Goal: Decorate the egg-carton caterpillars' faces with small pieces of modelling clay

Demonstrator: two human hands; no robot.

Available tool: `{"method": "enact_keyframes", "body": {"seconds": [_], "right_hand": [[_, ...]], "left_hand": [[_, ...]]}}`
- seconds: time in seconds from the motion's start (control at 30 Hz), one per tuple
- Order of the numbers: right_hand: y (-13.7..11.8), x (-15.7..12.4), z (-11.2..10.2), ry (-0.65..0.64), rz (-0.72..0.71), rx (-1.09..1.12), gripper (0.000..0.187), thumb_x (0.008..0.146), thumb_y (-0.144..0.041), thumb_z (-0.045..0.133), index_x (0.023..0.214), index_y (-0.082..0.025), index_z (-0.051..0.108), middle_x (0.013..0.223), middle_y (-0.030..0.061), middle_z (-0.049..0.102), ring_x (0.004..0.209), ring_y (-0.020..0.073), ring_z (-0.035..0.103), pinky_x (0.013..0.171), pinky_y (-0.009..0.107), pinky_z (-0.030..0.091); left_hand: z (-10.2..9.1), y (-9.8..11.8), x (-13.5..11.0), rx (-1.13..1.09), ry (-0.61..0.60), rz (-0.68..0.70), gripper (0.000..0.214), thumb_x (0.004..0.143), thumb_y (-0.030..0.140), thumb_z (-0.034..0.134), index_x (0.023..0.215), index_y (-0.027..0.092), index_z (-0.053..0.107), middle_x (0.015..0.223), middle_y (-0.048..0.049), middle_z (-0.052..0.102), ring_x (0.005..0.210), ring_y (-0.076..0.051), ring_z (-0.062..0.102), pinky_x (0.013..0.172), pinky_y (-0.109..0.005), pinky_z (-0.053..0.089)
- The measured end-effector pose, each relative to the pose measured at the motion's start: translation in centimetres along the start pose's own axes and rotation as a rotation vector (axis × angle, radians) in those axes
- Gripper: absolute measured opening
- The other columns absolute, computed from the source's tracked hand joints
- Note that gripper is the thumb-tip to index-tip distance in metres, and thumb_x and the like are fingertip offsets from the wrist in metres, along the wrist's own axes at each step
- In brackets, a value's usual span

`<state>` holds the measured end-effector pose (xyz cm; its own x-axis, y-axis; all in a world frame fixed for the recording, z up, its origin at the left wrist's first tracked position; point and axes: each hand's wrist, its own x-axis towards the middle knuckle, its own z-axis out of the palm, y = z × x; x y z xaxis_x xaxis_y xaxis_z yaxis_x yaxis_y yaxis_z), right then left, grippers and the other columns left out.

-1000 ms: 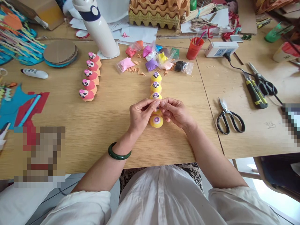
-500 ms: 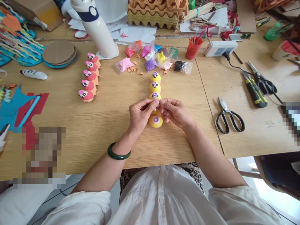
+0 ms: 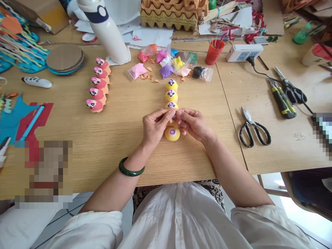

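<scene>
A row of yellow egg-carton cups with purple and black clay faces runs down the middle of the wooden table. My left hand and my right hand meet above the row, fingertips pinched together on something too small to name. They cover part of the row; the nearest yellow cup shows just below them. A green bangle sits on my left wrist.
A row of pink painted cups lies to the left, bags of coloured clay behind the yellow row. Black scissors, a utility knife, a power strip, a red cup and a white bottle stand around.
</scene>
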<state>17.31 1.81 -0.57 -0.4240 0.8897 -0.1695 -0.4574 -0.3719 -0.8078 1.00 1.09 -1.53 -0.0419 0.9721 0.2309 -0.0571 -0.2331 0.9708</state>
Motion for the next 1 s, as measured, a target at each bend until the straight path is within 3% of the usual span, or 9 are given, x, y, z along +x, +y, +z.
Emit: {"method": "enact_keyframes", "body": {"seconds": [0.27,0.57,0.7,0.87,1.0], "right_hand": [[-0.04,0.14,-0.17,0.010,0.001,0.009,0.046,0.070,-0.048,0.099,0.080,-0.014,0.070,0.064,-0.0063,0.062,0.048,0.0033,0.051,0.040,0.015,0.045],[-0.08,-0.05,0.16,0.001,-0.002,0.005,0.042,0.074,-0.048,0.096,0.077,-0.015,0.071,0.066,-0.0058,0.061,0.049,0.0029,0.045,0.039,0.015,0.044],[-0.17,0.05,0.13,-0.003,-0.003,0.008,0.045,0.069,-0.047,0.100,0.077,-0.014,0.070,0.063,-0.0067,0.061,0.047,0.0028,0.047,0.038,0.015,0.044],[-0.16,0.07,-0.04,-0.001,0.002,0.019,0.044,0.071,-0.048,0.099,0.078,-0.015,0.070,0.063,-0.0066,0.062,0.047,0.0030,0.049,0.039,0.015,0.045],[-0.12,0.02,-0.11,-0.011,-0.004,0.004,0.044,0.073,-0.048,0.097,0.079,-0.014,0.069,0.065,-0.0064,0.061,0.048,0.0032,0.049,0.039,0.015,0.044]], "left_hand": [[-0.15,0.15,-0.14,-0.079,-0.056,-0.097,0.035,0.092,0.059,0.079,0.104,0.027,0.089,0.070,0.0014,0.063,0.052,-0.006,0.044,0.049,-0.020,0.038],[0.14,0.33,-0.01,-0.020,0.030,-0.054,0.035,0.082,0.057,0.088,0.083,0.022,0.086,0.067,0.0004,0.070,0.059,-0.009,0.056,0.061,-0.023,0.050],[0.13,0.41,0.04,-0.031,0.027,-0.103,0.041,0.076,0.062,0.091,0.082,0.021,0.086,0.066,0.0002,0.068,0.055,-0.008,0.051,0.052,-0.022,0.044],[-0.02,0.33,0.02,-0.152,-0.038,-0.151,0.038,0.091,0.061,0.080,0.102,0.026,0.089,0.066,0.0015,0.060,0.051,-0.006,0.041,0.046,-0.020,0.036],[0.02,0.40,0.06,-0.086,-0.013,-0.102,0.034,0.086,0.056,0.086,0.093,0.024,0.089,0.065,0.0016,0.061,0.052,-0.006,0.044,0.047,-0.020,0.037]]}}
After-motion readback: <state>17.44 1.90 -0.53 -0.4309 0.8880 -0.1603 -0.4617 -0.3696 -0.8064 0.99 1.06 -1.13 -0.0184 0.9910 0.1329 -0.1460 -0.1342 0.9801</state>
